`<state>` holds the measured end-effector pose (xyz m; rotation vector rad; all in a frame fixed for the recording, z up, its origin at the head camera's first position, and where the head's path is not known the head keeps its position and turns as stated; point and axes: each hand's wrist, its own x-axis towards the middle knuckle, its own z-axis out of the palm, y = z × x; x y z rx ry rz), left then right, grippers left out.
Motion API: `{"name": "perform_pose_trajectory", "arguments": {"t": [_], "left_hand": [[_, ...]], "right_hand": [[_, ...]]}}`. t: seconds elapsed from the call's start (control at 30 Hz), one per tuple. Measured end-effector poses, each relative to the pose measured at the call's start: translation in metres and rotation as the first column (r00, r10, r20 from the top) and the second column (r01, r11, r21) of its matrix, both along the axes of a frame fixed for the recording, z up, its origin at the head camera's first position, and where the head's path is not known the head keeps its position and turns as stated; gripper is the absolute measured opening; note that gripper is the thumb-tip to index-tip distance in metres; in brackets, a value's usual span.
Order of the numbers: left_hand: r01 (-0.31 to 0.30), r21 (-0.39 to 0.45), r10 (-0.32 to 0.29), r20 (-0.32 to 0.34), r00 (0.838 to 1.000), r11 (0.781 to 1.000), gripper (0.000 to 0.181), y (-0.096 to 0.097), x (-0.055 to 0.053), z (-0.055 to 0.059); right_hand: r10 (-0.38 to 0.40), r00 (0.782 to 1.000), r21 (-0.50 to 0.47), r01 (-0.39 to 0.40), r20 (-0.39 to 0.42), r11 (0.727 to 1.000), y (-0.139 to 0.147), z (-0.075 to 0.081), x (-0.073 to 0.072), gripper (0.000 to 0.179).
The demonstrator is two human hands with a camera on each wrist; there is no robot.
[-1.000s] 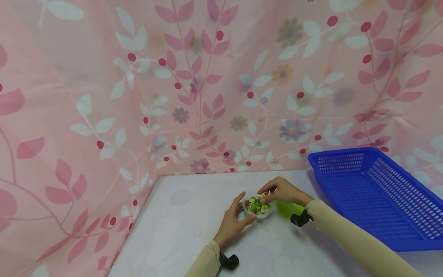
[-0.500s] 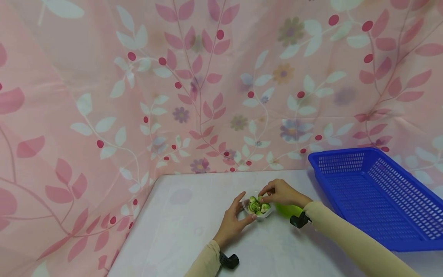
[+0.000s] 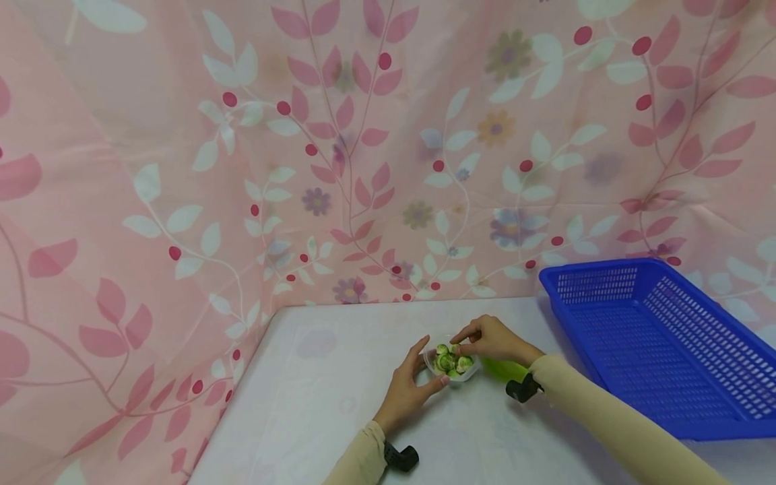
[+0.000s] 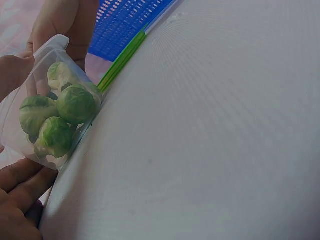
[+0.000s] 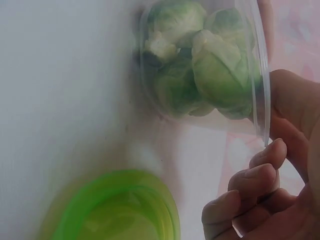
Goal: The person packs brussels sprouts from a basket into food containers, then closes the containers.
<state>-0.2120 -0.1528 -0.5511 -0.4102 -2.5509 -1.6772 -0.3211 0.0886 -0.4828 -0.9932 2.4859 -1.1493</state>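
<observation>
Several green Brussels sprouts [image 3: 445, 362] lie in a small clear plastic container [image 3: 462, 378] on the white table. My left hand [image 3: 403, 389] holds the container, thumb at the near side and fingers round its left side. Over the far right rim, my right hand [image 3: 496, 338] reaches in, its thumb and index finger pinched together at a sprout [image 5: 217, 70]. The rim partly hides those fingertips in the right wrist view, while the other fingers [image 5: 252, 180] curl outside. Through the clear wall, the left wrist view shows the sprouts [image 4: 76, 104] piled together.
Just right of the container, partly under my right hand, sits a green dish [image 3: 504, 369]. A big blue plastic basket [image 3: 657, 357] with perforated walls takes up the table's right side. Behind the table hangs a pink floral cloth [image 3: 364, 168].
My right hand has sunk slightly at the container's rim, its fingertips staying by the sprouts. The left hand and the container have kept their place.
</observation>
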Motion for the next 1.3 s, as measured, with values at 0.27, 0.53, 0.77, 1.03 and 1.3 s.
{"name": "perform_pose_trajectory", "arguments": {"t": [0.27, 0.53, 0.77, 1.03, 1.3], "left_hand": [[-0.004, -0.01, 0.004, -0.01, 1.0, 1.0, 0.083, 0.0, -0.002, -0.003], [-0.001, -0.012, 0.001, -0.007, 1.0, 1.0, 0.084, 0.0, -0.001, -0.002], [0.0, -0.009, 0.0, -0.017, 1.0, 1.0, 0.085, -0.001, -0.001, -0.001], [-0.003, -0.019, 0.003, -0.022, 1.0, 1.0, 0.083, -0.001, -0.002, -0.004], [0.006, -0.01, -0.006, -0.021, 1.0, 1.0, 0.084, -0.001, -0.003, -0.003]], "right_hand": [[-0.053, 0.992, -0.064, 0.061, 0.115, 0.996, -0.001, -0.003, 0.002, 0.026], [-0.109, 0.981, -0.071, 0.121, 0.16, 0.99, -0.001, -0.008, 0.004, 0.016], [-0.084, 0.986, -0.101, 0.099, 0.144, 0.99, 0.001, -0.015, 0.002, 0.016], [-0.12, 0.96, -0.177, 0.168, 0.253, 0.97, 0.006, -0.025, 0.003, 0.025], [-0.203, 0.943, -0.235, 0.266, 0.263, 0.935, 0.015, -0.03, 0.005, 0.033]]}}
